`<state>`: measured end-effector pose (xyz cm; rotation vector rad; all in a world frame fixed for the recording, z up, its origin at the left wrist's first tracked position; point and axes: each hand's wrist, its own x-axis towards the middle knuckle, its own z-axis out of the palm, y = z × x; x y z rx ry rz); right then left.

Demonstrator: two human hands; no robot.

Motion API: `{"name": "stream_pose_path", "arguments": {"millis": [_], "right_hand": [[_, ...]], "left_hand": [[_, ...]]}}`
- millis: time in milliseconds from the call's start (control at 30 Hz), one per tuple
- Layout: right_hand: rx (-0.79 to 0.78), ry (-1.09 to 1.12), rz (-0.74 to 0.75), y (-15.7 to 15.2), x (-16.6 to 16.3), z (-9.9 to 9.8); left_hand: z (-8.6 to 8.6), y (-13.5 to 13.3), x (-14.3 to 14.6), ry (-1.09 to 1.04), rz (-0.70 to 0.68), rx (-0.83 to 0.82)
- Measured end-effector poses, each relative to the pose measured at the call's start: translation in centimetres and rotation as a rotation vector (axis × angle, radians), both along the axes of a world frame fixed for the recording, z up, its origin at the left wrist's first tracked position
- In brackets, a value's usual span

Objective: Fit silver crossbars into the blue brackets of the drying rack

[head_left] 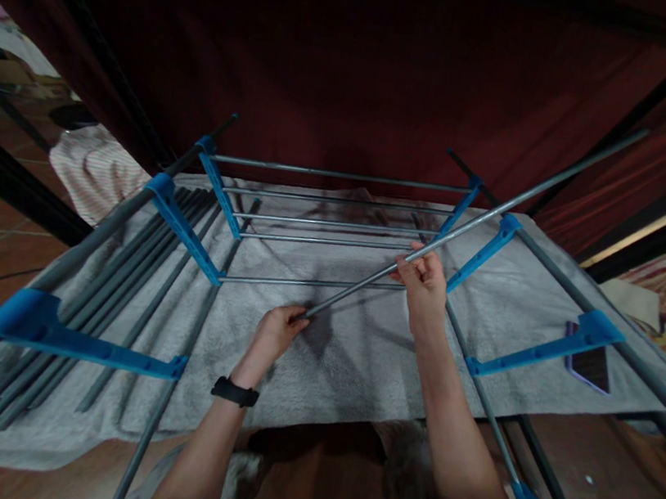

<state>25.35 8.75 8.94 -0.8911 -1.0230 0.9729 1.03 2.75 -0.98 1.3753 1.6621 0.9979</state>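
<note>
Fitting a long grey metal rod into the grey-and-blue drying rack frame over the grey towel: left hand pinches its near end, right hand grips mid-shaft, far end toward 2 o'clock; seating probably needs end-to-bracket alignment.

Open grey towel lies between the two frame sides, giving passage from the near edge. Cross rods bar the far end; blue brackets and side rails close both flanks. The long rod slants across the right. Loose rods crowd the left.
</note>
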Motion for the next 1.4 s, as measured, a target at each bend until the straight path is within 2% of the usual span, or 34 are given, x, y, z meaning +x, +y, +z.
{"name": "stream_pose_path", "arguments": {"millis": [333,567,967,1233,1400], "right_hand": [[-0.004,-0.142,0.126,-0.9,-2.2,-1.8],[-0.033,-0.215,0.2,-1.5,-4.1,-3.2],[-0.022,-0.31,0.256,-1.7,-5.1,-5.4],[0.009,-0.342,0.277,-1.7,-4.9,-5.3],[0.032,-0.383,0.27,-1.8,-4.8,-5.0]], "left_hand": [[1.4,-0.5,1.3,0.191,-0.111,0.006],[1.4,-0.4,1.8,0.184,-0.091,-0.009],[1.4,-0.5,2.0,0.179,-0.124,0.009],[2.3,-0.6,2.2,0.245,-0.166,-0.036],[2.1,-0.5,2.3,0.291,-0.192,-0.066]]}}
